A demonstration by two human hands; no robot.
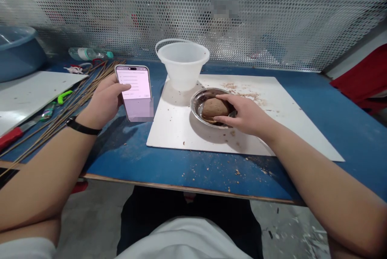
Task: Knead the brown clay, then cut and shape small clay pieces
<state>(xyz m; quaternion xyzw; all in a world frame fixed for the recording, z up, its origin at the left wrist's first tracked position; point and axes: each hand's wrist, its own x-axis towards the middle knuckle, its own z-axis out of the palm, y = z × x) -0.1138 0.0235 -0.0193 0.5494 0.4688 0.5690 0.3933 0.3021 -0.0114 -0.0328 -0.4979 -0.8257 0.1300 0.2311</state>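
My left hand (104, 99) holds up a phone (137, 107) with a lit screen, its thumb lying over the display. A brown lump (215, 108), which looks like clay, rests in a round metal bowl (196, 114). From the right, my right hand (242, 113) reaches over the bowl's rim, with thumb and fingers round the lump's right side. The bowl stands on a white board (175, 136) strewn with brown crumbs.
Behind the bowl stands a white bucket (184, 65). Thin sticks (65, 114), a plastic bottle (87, 53), a green item (64, 97) and a blue basin (19, 55) are at the left. Perforated metal sheeting (127, 13) rises behind the blue table (169, 168).
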